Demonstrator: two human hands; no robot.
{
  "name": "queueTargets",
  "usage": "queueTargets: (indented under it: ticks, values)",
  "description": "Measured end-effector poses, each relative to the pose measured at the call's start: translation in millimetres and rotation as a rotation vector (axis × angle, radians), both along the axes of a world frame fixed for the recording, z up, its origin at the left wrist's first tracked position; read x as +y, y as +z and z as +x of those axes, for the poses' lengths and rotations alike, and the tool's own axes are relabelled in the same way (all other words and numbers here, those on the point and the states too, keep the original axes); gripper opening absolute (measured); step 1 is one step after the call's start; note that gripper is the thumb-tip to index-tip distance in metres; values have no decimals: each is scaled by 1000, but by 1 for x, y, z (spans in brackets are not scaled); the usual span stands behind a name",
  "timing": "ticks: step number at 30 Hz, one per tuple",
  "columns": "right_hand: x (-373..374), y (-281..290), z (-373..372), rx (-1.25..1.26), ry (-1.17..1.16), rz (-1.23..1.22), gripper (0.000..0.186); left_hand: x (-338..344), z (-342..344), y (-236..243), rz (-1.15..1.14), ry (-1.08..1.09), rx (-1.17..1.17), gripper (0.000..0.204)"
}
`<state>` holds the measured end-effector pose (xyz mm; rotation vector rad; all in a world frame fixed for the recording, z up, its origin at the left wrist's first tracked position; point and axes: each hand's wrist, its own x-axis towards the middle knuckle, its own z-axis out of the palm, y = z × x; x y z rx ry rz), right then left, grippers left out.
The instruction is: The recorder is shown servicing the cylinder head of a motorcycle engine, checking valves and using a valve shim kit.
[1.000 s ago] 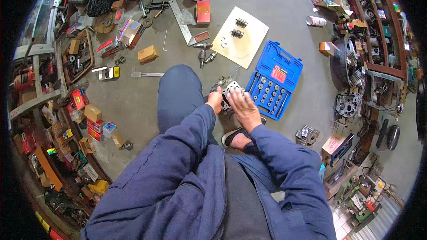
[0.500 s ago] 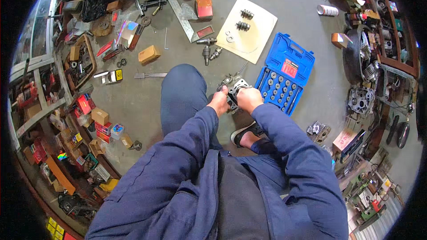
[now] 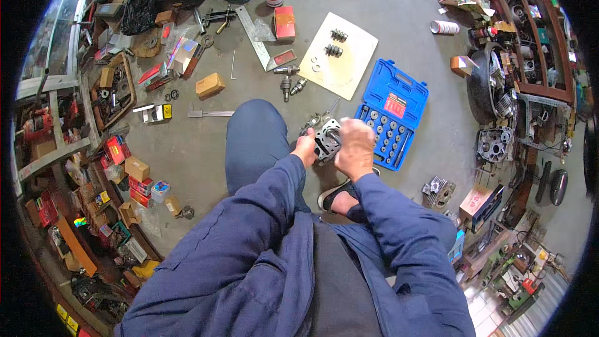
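Your left hand grips the cylinder head between your knee and the blue case; your right hand is blurred, hold undeterminable; uneven right-hand pressure could twist the part loose if the left slackens.

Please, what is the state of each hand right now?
Left hand: closed, holding the metal part.
Right hand: blurred, at the part's right side; whether it holds something cannot be told.

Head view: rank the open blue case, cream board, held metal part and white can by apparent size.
1. open blue case
2. cream board
3. metal part, partly hidden by both hands
4. white can
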<state>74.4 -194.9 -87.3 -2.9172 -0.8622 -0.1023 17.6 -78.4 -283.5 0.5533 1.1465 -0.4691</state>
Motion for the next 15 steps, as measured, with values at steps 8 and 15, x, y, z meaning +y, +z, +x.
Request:
queueTargets:
  ticks: [8, 15]
  values:
    - [-24, -88, 18, 461, 370, -340, 15, -21, 11, 36, 175, -279, 93, 61]
    - [2, -75, 18, 580, 46, 19, 18, 0, -12, -8, 142, -226, -11, 57]
